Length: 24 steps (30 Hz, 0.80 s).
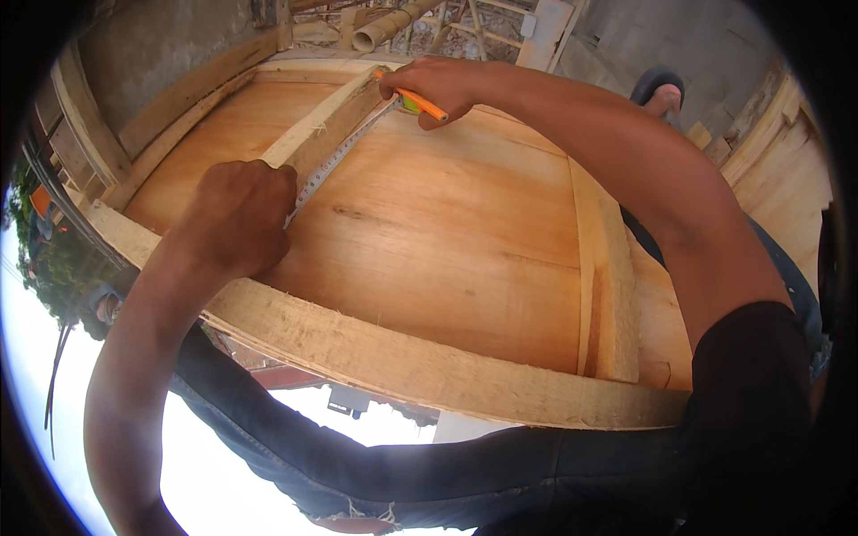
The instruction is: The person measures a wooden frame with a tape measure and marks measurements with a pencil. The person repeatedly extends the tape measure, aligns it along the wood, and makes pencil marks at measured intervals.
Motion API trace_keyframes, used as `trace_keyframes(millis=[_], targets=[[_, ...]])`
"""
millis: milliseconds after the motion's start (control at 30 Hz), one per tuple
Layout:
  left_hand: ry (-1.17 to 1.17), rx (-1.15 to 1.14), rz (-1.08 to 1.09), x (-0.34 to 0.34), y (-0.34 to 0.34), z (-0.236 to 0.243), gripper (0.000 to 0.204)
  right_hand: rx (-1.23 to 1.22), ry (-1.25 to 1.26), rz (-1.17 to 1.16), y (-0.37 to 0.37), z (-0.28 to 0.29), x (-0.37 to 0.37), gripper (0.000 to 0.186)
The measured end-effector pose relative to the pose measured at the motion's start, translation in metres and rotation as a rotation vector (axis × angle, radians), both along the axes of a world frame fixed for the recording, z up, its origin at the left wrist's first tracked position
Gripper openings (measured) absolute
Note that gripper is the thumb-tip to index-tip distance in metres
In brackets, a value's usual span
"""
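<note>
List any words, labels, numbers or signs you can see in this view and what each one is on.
Tape-measure blade: a row of small printed scale figures, not quoted here; many are too small to read.
Yellow-green tape-measure case: mostly covered by the right hand; no lettering can be made out.
Orange pencil: no lettering can be made out.
</note>
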<state>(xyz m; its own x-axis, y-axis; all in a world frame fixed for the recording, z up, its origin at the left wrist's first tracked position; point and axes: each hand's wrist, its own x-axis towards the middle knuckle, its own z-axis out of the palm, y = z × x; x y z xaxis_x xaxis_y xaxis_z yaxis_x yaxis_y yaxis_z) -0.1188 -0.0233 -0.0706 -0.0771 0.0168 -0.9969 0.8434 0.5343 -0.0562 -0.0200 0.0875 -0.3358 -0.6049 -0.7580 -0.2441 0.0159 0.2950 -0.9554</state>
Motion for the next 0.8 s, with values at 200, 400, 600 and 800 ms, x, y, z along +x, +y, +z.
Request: trace_keyframes(millis=[200, 400, 600, 800], targets=[[-0.044, 0.066, -0.014, -0.001, 0.005, 0.003, 0.012, 0.043, 0.042, -0.170, -0.037, -0.016, 0.028, 0.058], [-0.039, 0.030, 0.008, 0.000, -0.005, 0.002, 0.008, 0.121, -0.025, -0.417, -0.063, -0.006, 0.045, 0.056], [-0.102, -0.003, -0.114, -0.001, -0.010, -0.001, 0.009, 0.004, -0.254, -0.442, -0.046, 0.000, 0.027, 0.052], [-0.139, -0.055, -0.143, -0.002, -0.001, 0.005, 0.007, 0.002, -0.244, -0.419, -0.047, -0.007, 0.023, 0.054]])
